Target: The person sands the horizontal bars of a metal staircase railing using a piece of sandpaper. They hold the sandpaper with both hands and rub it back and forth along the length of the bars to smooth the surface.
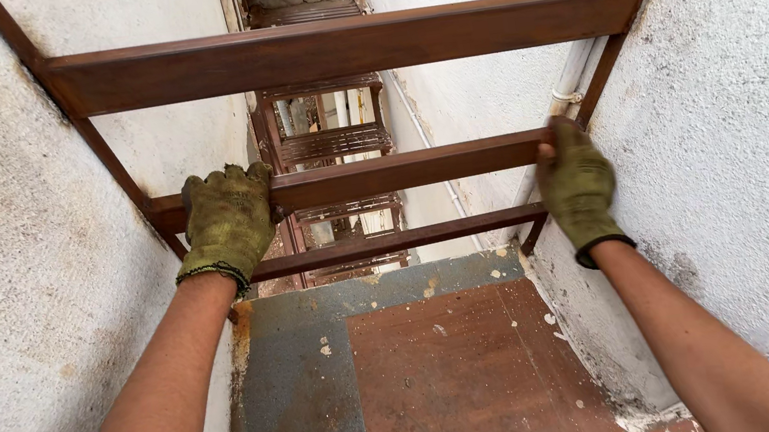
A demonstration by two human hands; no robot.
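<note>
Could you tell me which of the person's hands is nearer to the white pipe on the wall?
Right. The right hand grips the middle rail just below the white pipe; the left hand grips its far end.

Counted: bars, gloves, walls, pipe

Three rust-brown bars [343,48] are seen across the gap, two green gloves [227,222], two white walls [2,246], and one pipe [575,82].
</note>
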